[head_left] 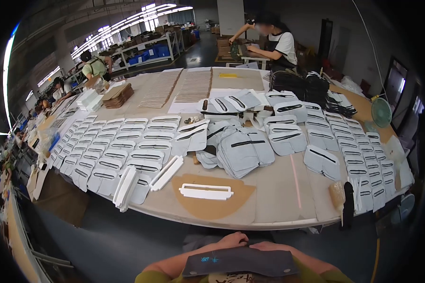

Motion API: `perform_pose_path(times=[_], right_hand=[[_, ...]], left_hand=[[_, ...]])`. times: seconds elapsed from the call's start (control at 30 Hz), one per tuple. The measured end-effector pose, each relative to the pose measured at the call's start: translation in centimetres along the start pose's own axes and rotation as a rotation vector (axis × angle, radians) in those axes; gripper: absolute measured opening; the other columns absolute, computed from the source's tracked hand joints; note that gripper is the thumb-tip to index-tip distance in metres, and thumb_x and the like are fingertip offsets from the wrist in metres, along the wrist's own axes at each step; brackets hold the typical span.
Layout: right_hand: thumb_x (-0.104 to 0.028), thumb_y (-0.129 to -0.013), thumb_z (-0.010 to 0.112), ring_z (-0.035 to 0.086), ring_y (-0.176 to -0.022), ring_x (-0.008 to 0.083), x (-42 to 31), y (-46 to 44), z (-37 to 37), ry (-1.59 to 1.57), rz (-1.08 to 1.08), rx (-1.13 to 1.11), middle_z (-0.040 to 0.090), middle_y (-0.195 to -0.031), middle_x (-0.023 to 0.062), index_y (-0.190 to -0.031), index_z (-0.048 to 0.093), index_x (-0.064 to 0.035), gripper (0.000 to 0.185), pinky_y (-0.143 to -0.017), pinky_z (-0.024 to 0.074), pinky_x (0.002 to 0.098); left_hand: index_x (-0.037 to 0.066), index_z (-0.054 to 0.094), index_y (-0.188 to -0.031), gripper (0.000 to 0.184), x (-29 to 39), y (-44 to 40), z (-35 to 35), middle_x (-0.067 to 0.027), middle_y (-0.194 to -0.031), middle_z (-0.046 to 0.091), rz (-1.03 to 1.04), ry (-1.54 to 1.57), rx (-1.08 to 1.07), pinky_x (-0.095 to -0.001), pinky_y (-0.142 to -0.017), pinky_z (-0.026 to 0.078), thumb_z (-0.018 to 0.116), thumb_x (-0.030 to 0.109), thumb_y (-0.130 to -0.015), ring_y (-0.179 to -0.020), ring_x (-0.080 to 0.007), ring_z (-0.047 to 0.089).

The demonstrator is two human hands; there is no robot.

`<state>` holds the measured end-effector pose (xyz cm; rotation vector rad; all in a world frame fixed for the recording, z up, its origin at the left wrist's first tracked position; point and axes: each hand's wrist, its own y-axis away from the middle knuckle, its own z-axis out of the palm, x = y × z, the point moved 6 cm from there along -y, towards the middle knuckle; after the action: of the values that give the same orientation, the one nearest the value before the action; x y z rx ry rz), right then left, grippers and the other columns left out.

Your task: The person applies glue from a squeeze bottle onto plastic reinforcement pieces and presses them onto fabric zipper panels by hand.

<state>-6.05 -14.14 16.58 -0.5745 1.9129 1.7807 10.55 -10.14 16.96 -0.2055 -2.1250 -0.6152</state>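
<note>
My left hand (pixel 234 239) and my right hand (pixel 265 245) are close together below the table's front edge, just beyond the dark apron flap (pixel 241 263). Their fingers are curled down or hidden, so what they hold, if anything, does not show. On the table ahead of them, a white slotted frame (pixel 205 191) lies on a brown rounded board (pixel 212 207). A stack of white frames (pixel 126 186) and another white frame (pixel 167 173) are to its left. Behind the board is a heap of grey fabric pieces (pixel 244 150) with dark slots.
Rows of grey slotted pieces (pixel 111 154) cover the table's left, and more rows (pixel 363 160) its right. A brush (pixel 337 195) and a black object (pixel 348 205) are at the right edge. A green fan (pixel 381 112) stands behind. A co-worker (pixel 283 47) works beyond the table.
</note>
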Motion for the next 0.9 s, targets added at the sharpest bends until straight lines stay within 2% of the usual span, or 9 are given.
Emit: perform_pose_path(times=[0.03, 0.1, 0.13, 0.2, 0.3, 0.47, 0.53, 0.57, 0.9], right_hand=[[-0.04, -0.109, 0.048, 0.061, -0.124, 0.0279, 0.7, -1.1, 0.1, -0.007, 0.0, 0.01, 0.063, -0.136, 0.0165, -0.143, 0.055, -0.0037, 0.05, -0.104, 0.0455, 0.034], [-0.041, -0.106, 0.049, 0.063, -0.116, 0.0347, 0.3, -3.7, 0.3, 0.085, -0.403, 0.127, 0.066, -0.12, 0.023, -0.12, 0.067, -0.0004, 0.046, -0.099, 0.048, 0.0397], [-0.041, -0.106, 0.049, 0.063, -0.116, 0.0347, 0.9, -5.3, 0.6, 0.08, -0.404, 0.127, 0.066, -0.12, 0.023, -0.12, 0.067, -0.0004, 0.046, -0.099, 0.048, 0.0397], [-0.038, -0.101, 0.053, 0.065, -0.109, 0.0389, 0.4, -7.1, 0.7, 0.252, -0.579, 0.21, 0.068, -0.105, 0.0249, -0.099, 0.07, 0.0006, 0.042, -0.094, 0.0503, 0.0449], [-0.034, -0.095, 0.056, 0.068, -0.103, 0.0404, -2.9, -5.7, 1.2, 0.638, -0.308, 0.143, 0.071, -0.098, 0.0241, -0.095, 0.073, 0.0003, 0.038, -0.088, 0.0522, 0.0491], [-0.029, -0.089, 0.061, 0.071, -0.095, 0.0386, -4.8, -4.0, 0.9, 0.805, -0.021, 0.215, 0.074, -0.095, 0.0206, -0.09, 0.077, -0.0018, 0.031, -0.084, 0.0541, 0.0507], [-0.029, -0.088, 0.062, 0.072, -0.098, 0.038, -5.0, -4.2, 1.2, 0.97, -0.074, 0.099, 0.074, -0.1, 0.0202, -0.093, 0.078, -0.0035, 0.031, -0.086, 0.0546, 0.0504], [-0.027, -0.089, 0.063, 0.07, -0.103, 0.037, -5.2, -4.2, 1.0, 0.883, 0.082, 0.108, 0.073, -0.106, 0.0198, -0.101, 0.077, -0.0061, 0.029, -0.09, 0.0539, 0.0466], [-0.027, -0.089, 0.063, 0.07, -0.105, 0.0366, -6.0, -5.6, 0.6, 0.872, -0.151, 0.01, 0.072, -0.107, 0.0196, -0.103, 0.077, -0.0064, 0.028, -0.091, 0.0534, 0.0454]], left_hand=[[0.007, 0.065, -0.127, 0.04, 0.2, 0.2, -0.3, -0.0186, -0.121, 0.063, 0.008, -0.006, -0.007, -0.0408, -0.1, 0.05, 0.062, 0.034, -0.098, -0.112, -0.0333, 0.063], [0.008, 0.06, -0.135, 0.048, 0.2, 1.3, -1.0, -0.0196, -0.123, 0.062, -0.07, -0.038, 0.025, -0.0406, -0.101, 0.05, 0.064, 0.038, -0.098, -0.113, -0.0346, 0.063], [0.008, 0.06, -0.135, 0.048, 0.0, 1.6, -0.8, -0.0196, -0.123, 0.062, -0.071, -0.039, 0.02, -0.0406, -0.101, 0.05, 0.064, 0.038, -0.098, -0.113, -0.0346, 0.063], [0.01, 0.057, -0.138, 0.053, -0.4, 2.2, -1.2, -0.0211, -0.126, 0.06, -0.082, -0.003, 0.115, -0.0444, -0.104, 0.049, 0.065, 0.04, -0.096, -0.12, -0.0383, 0.06], [0.009, 0.055, -0.14, 0.055, -1.3, 1.9, -0.6, -0.021, -0.129, 0.058, -0.093, -0.004, 0.103, -0.0442, -0.105, 0.048, 0.065, 0.041, -0.096, -0.123, -0.0385, 0.058], [0.008, 0.056, -0.138, 0.053, -1.0, 1.8, -0.4, -0.0203, -0.13, 0.057, -0.054, -0.013, 0.189, -0.0438, -0.107, 0.047, 0.066, 0.038, -0.095, -0.124, -0.038, 0.057], [0.007, 0.057, -0.136, 0.052, -0.7, 1.6, 0.0, -0.0198, -0.129, 0.057, -0.032, -0.009, 0.118, -0.0432, -0.107, 0.047, 0.066, 0.036, -0.093, -0.124, -0.0373, 0.057], [0.007, 0.058, -0.134, 0.052, -0.7, 1.5, 0.0, -0.0196, -0.128, 0.057, -0.025, -0.021, 0.117, -0.0428, -0.105, 0.048, 0.065, 0.038, -0.093, -0.122, -0.0373, 0.058], [0.007, 0.06, -0.132, 0.052, -0.9, 2.2, 0.2, -0.0192, -0.125, 0.057, -0.066, 0.042, 0.124, -0.0436, -0.101, 0.05, 0.064, 0.042, -0.093, -0.117, -0.0366, 0.06]])
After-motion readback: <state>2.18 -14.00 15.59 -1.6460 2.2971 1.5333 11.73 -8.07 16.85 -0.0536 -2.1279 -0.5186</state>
